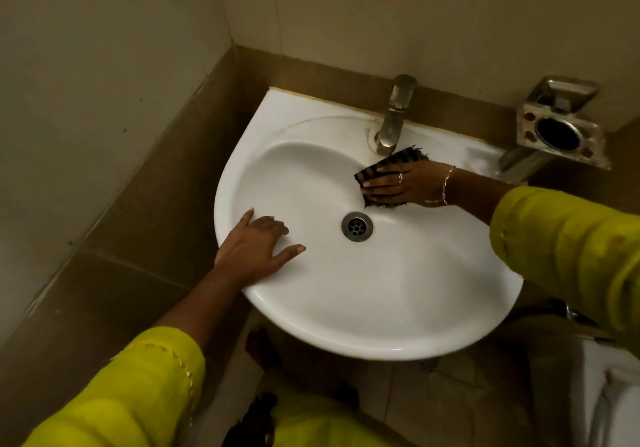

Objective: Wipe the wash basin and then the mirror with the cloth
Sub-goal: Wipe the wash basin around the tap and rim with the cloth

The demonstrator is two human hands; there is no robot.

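A white wash basin (pixel 363 301) fills the middle of the view, with a metal drain (pixel 357 227) at its centre. My right hand (pixel 405 183) presses a dark striped cloth (pixel 384 166) flat against the bowl's far inner wall, just in front of the tap. My left hand (pixel 258 246) rests flat on the basin's left rim, fingers spread, holding nothing. The mirror is out of view.
A steel tap (pixel 394 114) stands at the back of the basin. A metal holder (pixel 561 124) is fixed to the wall at the right. Tiled walls meet in a corner at the left. A white fixture (pixel 606 394) sits at the lower right.
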